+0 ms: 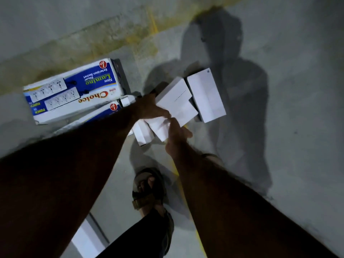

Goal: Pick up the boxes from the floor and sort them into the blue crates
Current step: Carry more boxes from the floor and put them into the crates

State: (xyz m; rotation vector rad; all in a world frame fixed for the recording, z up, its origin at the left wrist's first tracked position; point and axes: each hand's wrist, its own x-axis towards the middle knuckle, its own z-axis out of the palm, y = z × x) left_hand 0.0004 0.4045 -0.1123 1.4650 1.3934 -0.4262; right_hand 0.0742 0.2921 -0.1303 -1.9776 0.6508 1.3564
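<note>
Several plain white boxes lie in a loose heap on the concrete floor: a long one (205, 94) at the right, a square one (176, 100) in the middle and smaller ones (143, 133) nearer to me. My left hand (151, 108) reaches in from the left and grips the edge of the square white box, thumb on top. My right hand (177, 135) comes from below and pinches a small white box (160, 128) under it. No blue crate is in view.
Two blue-and-white extension-socket boxes (72, 92) lie on the floor at the left, one partly under my left arm. My sandalled foot (149, 190) stands below the heap on a yellow floor line (188, 203). A white object (87, 237) lies at the bottom left.
</note>
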